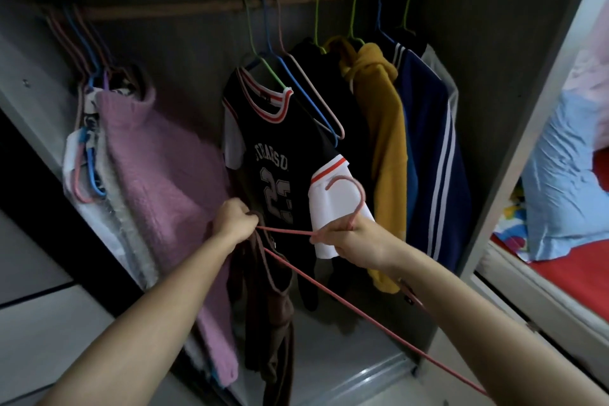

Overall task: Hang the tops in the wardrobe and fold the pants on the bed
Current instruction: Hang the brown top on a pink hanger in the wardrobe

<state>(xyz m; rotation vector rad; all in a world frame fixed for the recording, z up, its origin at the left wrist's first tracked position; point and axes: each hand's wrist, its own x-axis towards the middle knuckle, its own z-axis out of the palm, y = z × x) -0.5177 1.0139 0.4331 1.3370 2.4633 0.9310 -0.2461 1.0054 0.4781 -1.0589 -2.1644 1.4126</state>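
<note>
Wardrobe [514,76]: black jersey [280,155], yellow hoodie [382,128] & others hung on rail [184,6] at 12 o'clock. Brown top [273,306], at 6 o'clock, is gripped by curled L hand [235,222]; pink hanger [286,231] neck is clenched in R hand [356,244]

Both arms stretched forward; left hand [235,221] fisted round brown top [270,306], right hand [356,241] clenched on pink hanger [286,231] neck.

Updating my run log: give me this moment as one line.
step: fitting brown top onto pink hanger | left hand: grips top | right hand: holds hanger | rail: hanger not yet hung
</note>
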